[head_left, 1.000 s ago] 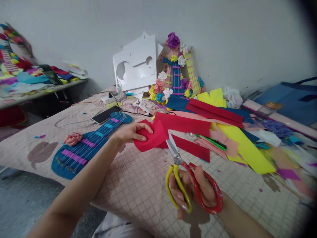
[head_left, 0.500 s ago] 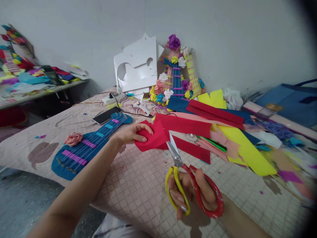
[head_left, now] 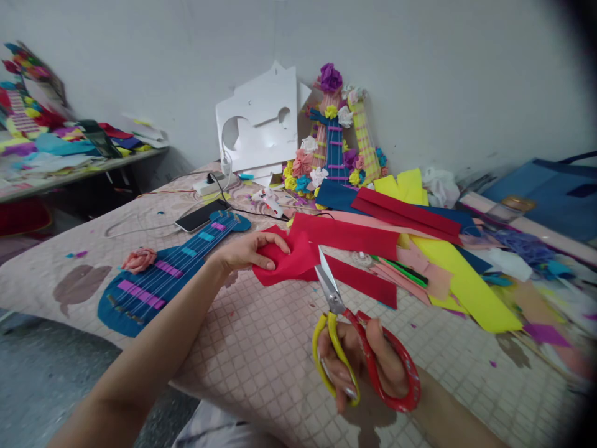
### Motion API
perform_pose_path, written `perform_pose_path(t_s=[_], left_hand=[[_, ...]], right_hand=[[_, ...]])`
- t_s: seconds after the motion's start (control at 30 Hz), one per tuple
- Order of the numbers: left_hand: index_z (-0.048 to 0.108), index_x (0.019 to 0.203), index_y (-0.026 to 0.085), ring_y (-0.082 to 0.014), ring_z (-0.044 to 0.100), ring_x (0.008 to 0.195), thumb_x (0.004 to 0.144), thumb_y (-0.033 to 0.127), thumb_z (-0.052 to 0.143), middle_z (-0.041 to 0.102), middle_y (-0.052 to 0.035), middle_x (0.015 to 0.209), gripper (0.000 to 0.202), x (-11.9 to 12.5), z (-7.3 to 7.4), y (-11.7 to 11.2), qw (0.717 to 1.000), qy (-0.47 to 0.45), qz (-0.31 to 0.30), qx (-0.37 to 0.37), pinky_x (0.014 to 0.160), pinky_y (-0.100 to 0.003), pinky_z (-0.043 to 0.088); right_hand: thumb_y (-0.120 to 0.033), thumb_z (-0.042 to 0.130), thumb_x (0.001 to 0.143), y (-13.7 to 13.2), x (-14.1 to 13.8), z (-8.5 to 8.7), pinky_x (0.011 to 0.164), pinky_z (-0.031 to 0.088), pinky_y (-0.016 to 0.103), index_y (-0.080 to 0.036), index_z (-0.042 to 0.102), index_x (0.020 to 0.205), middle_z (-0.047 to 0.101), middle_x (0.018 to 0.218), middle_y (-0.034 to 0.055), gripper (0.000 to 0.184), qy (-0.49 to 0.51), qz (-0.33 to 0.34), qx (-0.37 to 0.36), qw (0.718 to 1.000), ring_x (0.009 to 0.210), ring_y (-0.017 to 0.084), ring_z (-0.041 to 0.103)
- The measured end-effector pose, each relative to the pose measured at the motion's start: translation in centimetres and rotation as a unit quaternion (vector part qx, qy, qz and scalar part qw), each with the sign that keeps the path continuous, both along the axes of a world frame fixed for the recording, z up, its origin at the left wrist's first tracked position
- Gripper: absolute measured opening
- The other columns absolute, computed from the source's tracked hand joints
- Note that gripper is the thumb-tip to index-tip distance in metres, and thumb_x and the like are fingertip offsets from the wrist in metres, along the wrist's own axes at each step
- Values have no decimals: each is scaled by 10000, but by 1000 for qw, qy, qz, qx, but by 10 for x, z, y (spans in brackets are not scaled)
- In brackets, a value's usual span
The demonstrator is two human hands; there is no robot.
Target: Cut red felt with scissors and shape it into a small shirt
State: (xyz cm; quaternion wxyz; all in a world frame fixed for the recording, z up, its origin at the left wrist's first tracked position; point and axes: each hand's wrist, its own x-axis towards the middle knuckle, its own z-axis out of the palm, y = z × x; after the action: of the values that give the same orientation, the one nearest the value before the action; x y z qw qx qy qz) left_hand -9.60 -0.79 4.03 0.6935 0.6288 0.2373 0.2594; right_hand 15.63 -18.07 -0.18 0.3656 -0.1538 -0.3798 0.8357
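Left hand (head_left: 252, 252) pinches red paper (head_left: 301, 258) over bench (head_left: 252, 361); right hand (head_left: 355, 345) grips spread scissors (head_left: 334, 303) just beside paper edge. Cutting seems unfinished. Nearby blue guitar (head_left: 178, 262) has purple strips (head_left: 142, 295) already.

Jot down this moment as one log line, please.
left hand: touching red sheet | right hand: holding scissors, blades parted | blue guitar shape: lying on table
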Motion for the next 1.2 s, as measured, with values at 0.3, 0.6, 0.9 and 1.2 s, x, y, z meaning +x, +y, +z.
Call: perform_pose_path(t_s=[0.3, 0.6, 0.9, 1.2], left_hand=[[683, 912, 150, -84, 636, 710, 590, 106, 814, 655, -35, 956, 351, -1, -2, 4, 999, -28, -4, -17, 627, -142, 510], [671, 928, 155, -87, 639, 709, 611, 128, 810, 658, -30, 947, 347, -3, -5, 7, 1000, -25, 5, -6, 632, -161, 518], [664, 935, 134, -80, 623, 701, 612, 162, 818, 658, -40, 921, 359, -4, -4, 8, 999, -9, 21, 29, 628, -147, 496], [672, 941, 142, -85, 621, 733, 636, 184, 806, 663, -46, 947, 336, -5, -2, 7, 998, 9, 24, 55, 658, -157, 502]], right_hand=[[-804, 372, 745, 6, 2, 3, 476, 524, 257, -131, 558, 886, 432, 601, -42, 712, -5, 16, -15, 1000, 443, 55, 391], [-800, 331, 760, 6, 4, -4, 427, 499, 238, -152, 533, 872, 429, 589, -49, 688, 15, 20, -17, 1000, 401, 48, 368], [-816, 422, 700, 8, -1, -5, 347, 470, 197, -170, 505, 781, 419, 487, -83, 657, 1, 10, -58, 998, 316, 27, 322], [-809, 353, 752, 4, -1, -3, 475, 550, 280, -142, 551, 876, 457, 574, -48, 706, -40, -14, -44, 998, 420, 51, 423]])
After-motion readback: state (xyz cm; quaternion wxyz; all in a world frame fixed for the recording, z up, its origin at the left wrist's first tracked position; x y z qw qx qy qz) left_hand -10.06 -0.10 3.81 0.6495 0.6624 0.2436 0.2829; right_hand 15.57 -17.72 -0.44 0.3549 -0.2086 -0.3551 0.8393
